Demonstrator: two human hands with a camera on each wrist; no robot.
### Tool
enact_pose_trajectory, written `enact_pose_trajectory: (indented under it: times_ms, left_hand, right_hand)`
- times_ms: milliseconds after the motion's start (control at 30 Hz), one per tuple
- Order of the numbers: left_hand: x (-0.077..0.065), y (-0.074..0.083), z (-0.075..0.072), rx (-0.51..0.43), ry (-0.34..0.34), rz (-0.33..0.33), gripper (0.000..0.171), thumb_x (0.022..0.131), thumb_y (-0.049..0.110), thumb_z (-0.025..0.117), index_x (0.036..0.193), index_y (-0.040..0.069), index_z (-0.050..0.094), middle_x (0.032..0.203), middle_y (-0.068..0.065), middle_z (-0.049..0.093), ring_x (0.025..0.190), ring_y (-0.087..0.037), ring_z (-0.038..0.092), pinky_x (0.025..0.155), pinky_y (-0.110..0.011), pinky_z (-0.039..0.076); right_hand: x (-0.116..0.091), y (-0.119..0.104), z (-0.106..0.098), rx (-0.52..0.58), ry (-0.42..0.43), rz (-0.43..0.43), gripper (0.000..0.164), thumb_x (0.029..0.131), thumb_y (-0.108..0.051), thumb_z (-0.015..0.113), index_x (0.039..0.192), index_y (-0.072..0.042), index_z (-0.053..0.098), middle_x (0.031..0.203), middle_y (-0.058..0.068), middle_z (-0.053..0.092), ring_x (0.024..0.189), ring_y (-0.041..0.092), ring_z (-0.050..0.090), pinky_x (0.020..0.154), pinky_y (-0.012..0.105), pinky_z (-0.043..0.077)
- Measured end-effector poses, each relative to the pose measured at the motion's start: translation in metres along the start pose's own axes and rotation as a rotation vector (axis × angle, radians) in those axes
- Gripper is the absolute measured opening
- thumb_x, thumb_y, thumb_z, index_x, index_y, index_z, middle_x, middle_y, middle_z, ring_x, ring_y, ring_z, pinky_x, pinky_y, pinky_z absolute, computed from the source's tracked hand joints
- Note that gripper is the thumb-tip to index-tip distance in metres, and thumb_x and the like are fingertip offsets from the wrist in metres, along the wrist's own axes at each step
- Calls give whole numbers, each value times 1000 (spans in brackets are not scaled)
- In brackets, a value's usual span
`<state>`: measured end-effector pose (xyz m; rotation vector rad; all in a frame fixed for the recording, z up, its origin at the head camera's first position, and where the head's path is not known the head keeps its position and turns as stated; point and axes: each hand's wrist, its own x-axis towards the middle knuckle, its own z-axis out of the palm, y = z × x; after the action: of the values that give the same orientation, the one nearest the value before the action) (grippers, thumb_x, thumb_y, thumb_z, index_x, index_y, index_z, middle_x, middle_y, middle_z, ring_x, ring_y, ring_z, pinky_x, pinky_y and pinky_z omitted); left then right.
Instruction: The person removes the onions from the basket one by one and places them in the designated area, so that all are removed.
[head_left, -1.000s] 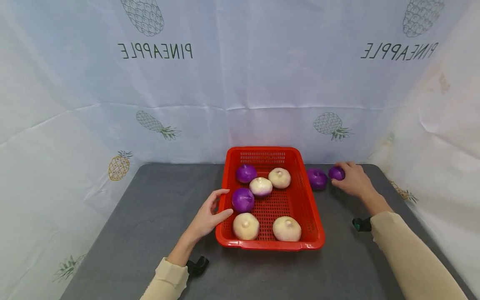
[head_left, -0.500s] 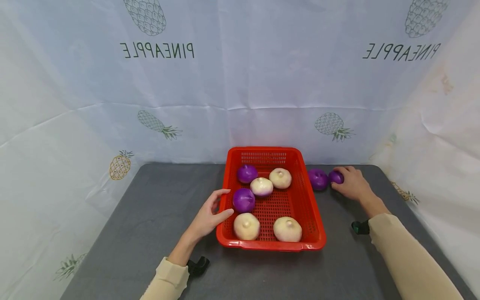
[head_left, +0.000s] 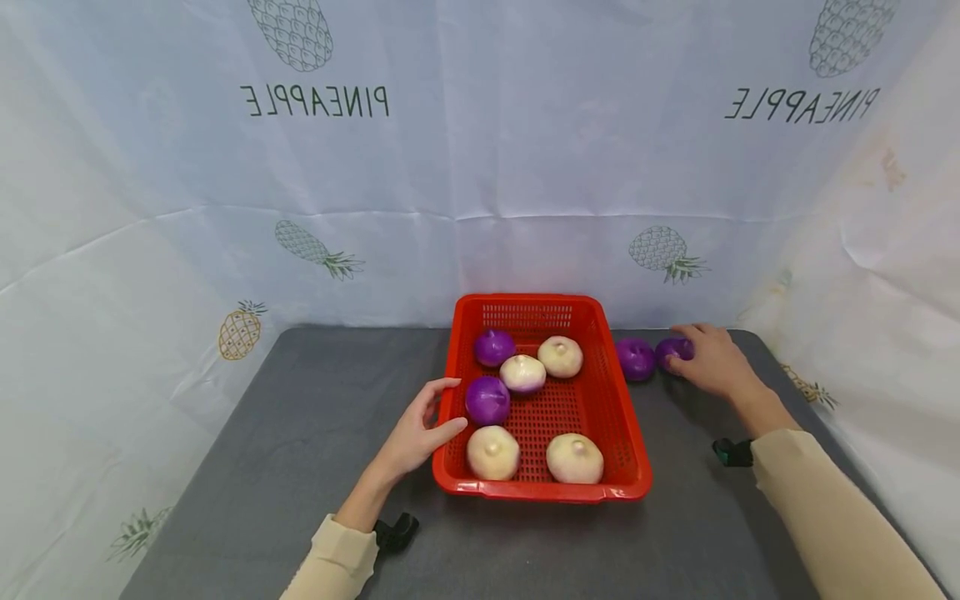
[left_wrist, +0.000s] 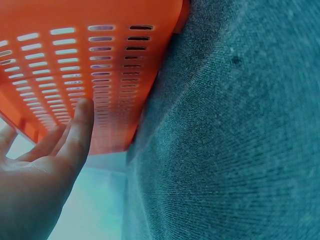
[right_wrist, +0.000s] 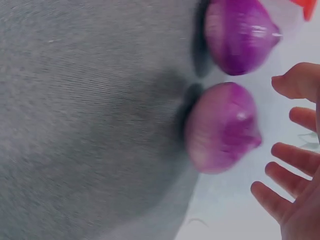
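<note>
A red plastic basket [head_left: 553,493] holds several turnips, some purple side up like the near-left one [head_left: 487,401] and some pale side up like the front-right one [head_left: 574,458]. My left hand [head_left: 415,429] grips the basket's left side, thumb and index finger over the rim; the left wrist view shows a finger against the slotted outer wall. Right of the basket, two purple turnips [head_left: 635,359] stand side by side on the table. Over the outer turnip [right_wrist: 222,128] is my right hand [head_left: 712,358], its fingers spread and apart from it in the right wrist view.
The dark grey table [head_left: 330,417] carries the basket and the loose turnips. Behind it and along both sides hangs a white cloth [head_left: 525,167] printed with pineapples. A black strap [head_left: 396,533] is worn on my left wrist.
My right hand nudged the outer turnip slightly left, then drew back a little to the right, its fingers loosening. My left hand and the basket stay in place.
</note>
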<state>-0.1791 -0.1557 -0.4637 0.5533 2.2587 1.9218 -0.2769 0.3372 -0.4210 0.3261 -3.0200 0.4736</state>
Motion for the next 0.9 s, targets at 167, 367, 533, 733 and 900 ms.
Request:
enact_pose_trajectory:
  times_ms: [167, 367, 533, 733, 900]
  left_hand:
    - [1, 0, 0, -4, 0, 3, 67, 93, 20, 72, 150, 5, 38, 143, -23, 47, 122, -42, 54, 87, -43, 60]
    - [1, -1, -1, -7, -6, 4, 67, 94, 19, 71, 150, 5, 38, 142, -23, 47, 121, -45, 55, 85, -43, 60]
    - [1, -1, -1, -11, -5, -6, 66, 94, 19, 71, 150, 5, 38, 142, -23, 48, 121, -44, 55, 84, -41, 61]
    - [1, 0, 0, -2, -2, -7, 65, 94, 19, 71, 150, 6, 39, 142, -22, 48, 120, -43, 56, 83, -40, 61]
    - [1, 0, 0, 5, 5, -3, 64, 94, 20, 71, 149, 8, 41, 143, -21, 48, 121, -41, 55, 84, -40, 61]
  right_hand:
    - [-2, -8, -15, 7, 29, -14, 55, 97, -28, 63, 139, 5, 52, 140, 38, 43, 127, 63, 35, 101, 78, 31]
    - [-9, -21, -32, 31, 91, -33, 51, 98, -27, 63, 137, 4, 55, 139, 37, 45, 128, 59, 37, 101, 76, 32]
    - [-16, -36, -45, 49, 143, -74, 48, 98, -24, 63, 135, 4, 56, 137, 35, 47, 127, 56, 40, 102, 74, 33]
    - [-26, -57, -56, 63, 196, -133, 45, 97, -22, 65, 133, 3, 58, 134, 31, 51, 125, 51, 43, 102, 73, 34]
    - [-33, -77, -62, 87, 237, -209, 42, 94, -19, 69, 129, 2, 61, 130, 27, 55, 121, 48, 48, 99, 72, 38]
